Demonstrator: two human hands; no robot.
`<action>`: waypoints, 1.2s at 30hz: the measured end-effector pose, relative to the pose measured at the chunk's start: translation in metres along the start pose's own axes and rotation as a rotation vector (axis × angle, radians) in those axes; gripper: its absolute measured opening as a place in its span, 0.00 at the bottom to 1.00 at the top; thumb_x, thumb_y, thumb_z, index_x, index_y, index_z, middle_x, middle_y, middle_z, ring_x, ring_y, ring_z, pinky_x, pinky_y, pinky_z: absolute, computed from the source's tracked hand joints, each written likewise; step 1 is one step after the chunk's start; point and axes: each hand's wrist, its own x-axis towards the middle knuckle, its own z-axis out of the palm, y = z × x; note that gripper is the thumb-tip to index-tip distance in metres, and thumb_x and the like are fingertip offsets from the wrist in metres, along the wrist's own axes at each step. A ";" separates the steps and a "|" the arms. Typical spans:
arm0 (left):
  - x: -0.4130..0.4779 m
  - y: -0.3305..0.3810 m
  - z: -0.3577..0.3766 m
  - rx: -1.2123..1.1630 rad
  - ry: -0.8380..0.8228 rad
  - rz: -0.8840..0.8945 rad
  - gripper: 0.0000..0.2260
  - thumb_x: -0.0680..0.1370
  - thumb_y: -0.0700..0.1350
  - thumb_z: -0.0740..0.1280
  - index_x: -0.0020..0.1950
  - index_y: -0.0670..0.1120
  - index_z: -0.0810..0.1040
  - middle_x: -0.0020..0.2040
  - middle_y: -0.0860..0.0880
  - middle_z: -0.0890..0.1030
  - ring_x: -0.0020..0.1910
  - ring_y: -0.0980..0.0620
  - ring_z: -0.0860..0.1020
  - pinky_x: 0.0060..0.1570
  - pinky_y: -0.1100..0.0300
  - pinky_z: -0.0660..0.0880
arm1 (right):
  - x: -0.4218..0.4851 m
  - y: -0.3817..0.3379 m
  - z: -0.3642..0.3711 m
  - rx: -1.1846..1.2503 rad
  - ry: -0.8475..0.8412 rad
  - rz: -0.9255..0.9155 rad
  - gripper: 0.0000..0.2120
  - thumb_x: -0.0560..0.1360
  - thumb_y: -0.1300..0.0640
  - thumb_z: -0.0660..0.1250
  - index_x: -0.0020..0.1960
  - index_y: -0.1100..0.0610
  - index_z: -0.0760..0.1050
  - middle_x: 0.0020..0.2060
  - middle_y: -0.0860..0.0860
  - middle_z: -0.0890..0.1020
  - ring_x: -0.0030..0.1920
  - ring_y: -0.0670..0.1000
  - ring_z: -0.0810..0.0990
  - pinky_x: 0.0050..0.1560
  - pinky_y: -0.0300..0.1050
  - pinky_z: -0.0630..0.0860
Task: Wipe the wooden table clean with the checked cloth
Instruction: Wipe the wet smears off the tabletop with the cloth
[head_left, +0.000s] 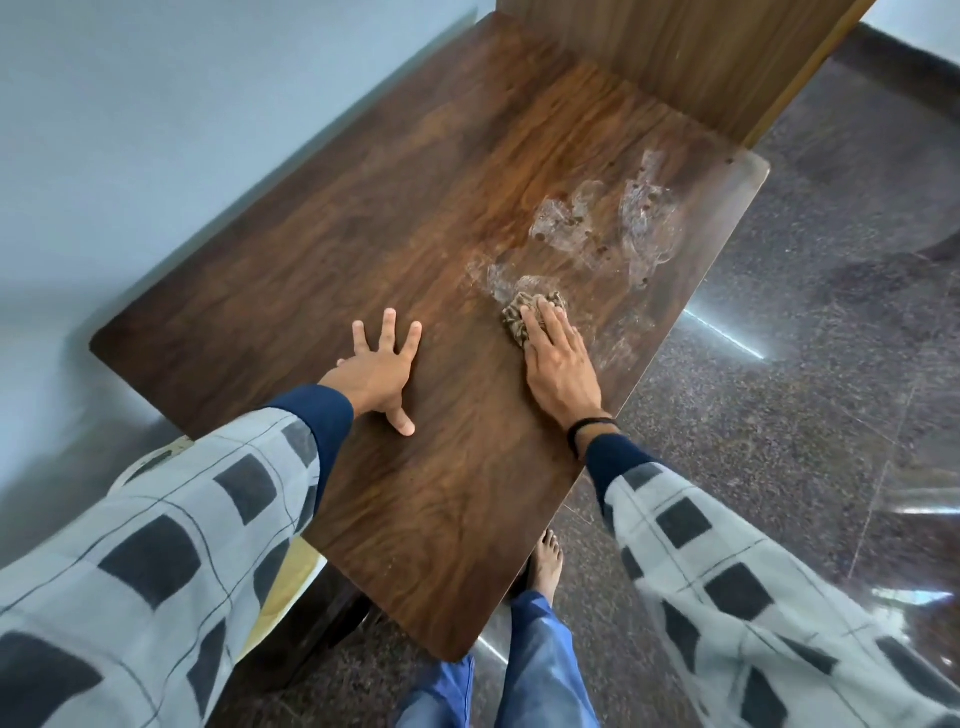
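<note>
Wood-grain tabletop, head view only. Checked cloth wadded under the fingers of the right hand, pressed down with straight fingers, not really gripped. Left hand splayed open, palm down, well off to the left of those fingers. Wet smears with dark specks just past the fingertips. Likely trouble: spreading the mess instead of lifting it, thanks to such a small wad. Could also lose the cloth from under flat fingers, or flick specks off the tabletop, right of the fingers.

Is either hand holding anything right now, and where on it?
No clear grip: right hand presses the bunched checked cloth onto the wooden table under flat fingers; left hand lies flat, empty.
</note>
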 end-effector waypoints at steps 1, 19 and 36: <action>0.000 -0.001 0.000 0.003 0.000 -0.002 0.67 0.64 0.49 0.82 0.75 0.56 0.26 0.71 0.49 0.19 0.74 0.33 0.30 0.71 0.31 0.53 | -0.002 -0.014 0.004 0.021 0.025 0.062 0.25 0.84 0.54 0.51 0.81 0.50 0.55 0.80 0.52 0.55 0.80 0.55 0.50 0.79 0.57 0.52; 0.005 0.001 -0.001 0.057 -0.005 0.001 0.68 0.63 0.52 0.82 0.75 0.54 0.25 0.71 0.47 0.19 0.74 0.30 0.31 0.70 0.30 0.55 | -0.003 -0.021 0.010 -0.079 -0.133 -0.471 0.24 0.84 0.53 0.49 0.81 0.49 0.55 0.80 0.50 0.57 0.79 0.54 0.54 0.78 0.52 0.54; 0.004 0.001 -0.001 -0.010 -0.009 -0.004 0.68 0.63 0.47 0.83 0.75 0.56 0.25 0.69 0.49 0.16 0.73 0.33 0.28 0.71 0.30 0.52 | 0.003 0.003 0.001 0.045 -0.036 -0.001 0.25 0.84 0.56 0.52 0.80 0.48 0.56 0.80 0.50 0.55 0.80 0.53 0.50 0.79 0.56 0.50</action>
